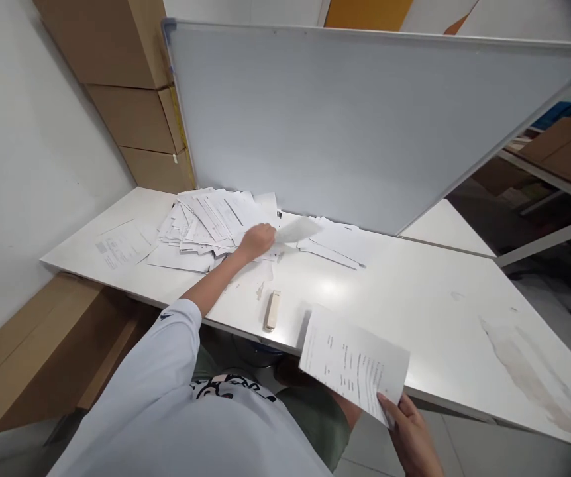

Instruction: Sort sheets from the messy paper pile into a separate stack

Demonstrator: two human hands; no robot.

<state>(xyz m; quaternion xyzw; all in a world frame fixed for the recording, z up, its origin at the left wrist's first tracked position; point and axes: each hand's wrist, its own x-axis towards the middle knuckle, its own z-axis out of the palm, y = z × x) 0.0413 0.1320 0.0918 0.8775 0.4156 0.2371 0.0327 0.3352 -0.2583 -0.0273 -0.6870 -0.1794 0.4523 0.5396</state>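
Note:
My right hand [409,427] pinches a printed paper sheet [355,361] by its lower right corner, at the table's front edge. Whether it is one sheet or a few together I cannot tell. Out over the table, my left hand [259,240] is closed on the left end of a white paper sheet [298,230], which is bent and slightly blurred. Left of that hand spreads a messy paper pile [206,222]. Some flatter papers [335,242] lie to its right. A cream stapler [272,310] rests near the front edge, between my hands and touched by neither.
Behind the papers a large whiteboard [365,126] stands upright on the white table [389,285]. Stacked cardboard boxes [151,119] rise at the back left. One printed sheet [124,245] lies apart at the left. An open cardboard box [32,351] sits below the table's left end.

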